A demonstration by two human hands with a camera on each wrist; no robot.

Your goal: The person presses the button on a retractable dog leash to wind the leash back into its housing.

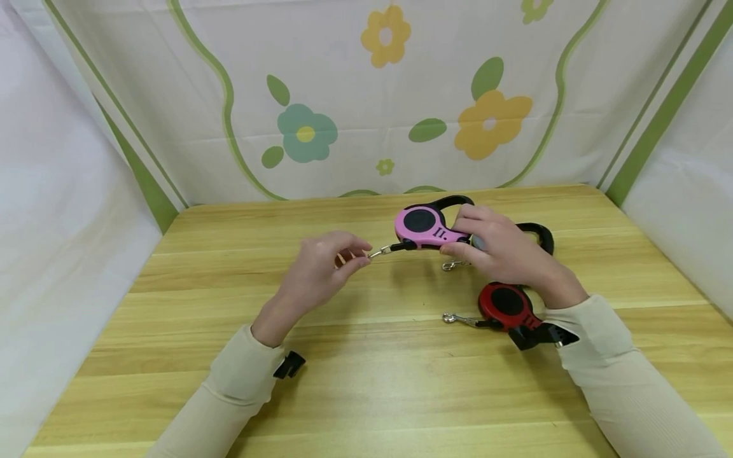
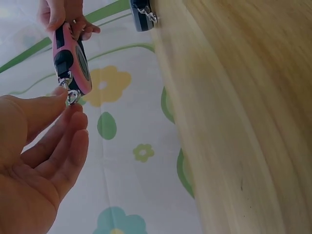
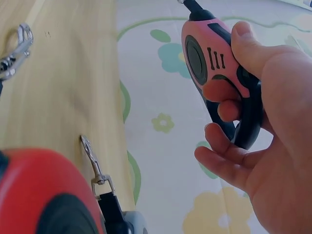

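My right hand [image 1: 487, 245] grips a pink retractable leash [image 1: 425, 228] by its black handle and holds it just above the wooden table [image 1: 366, 381]. In the right wrist view the thumb lies on the pink leash [image 3: 204, 58] next to its button. My left hand [image 1: 356, 256] pinches the metal clip [image 1: 376, 252] at the leash's short black strap. The left wrist view has the clip [image 2: 72, 95] between thumb and fingertips, with the pink leash [image 2: 73, 58] behind it.
A red retractable leash [image 1: 507, 305] lies on the table by my right wrist, its clip [image 1: 452, 318] pointing left. A third leash with a black handle [image 1: 541, 234] lies mostly hidden behind my right hand. Flowered cloth [image 1: 366, 95] walls the back.
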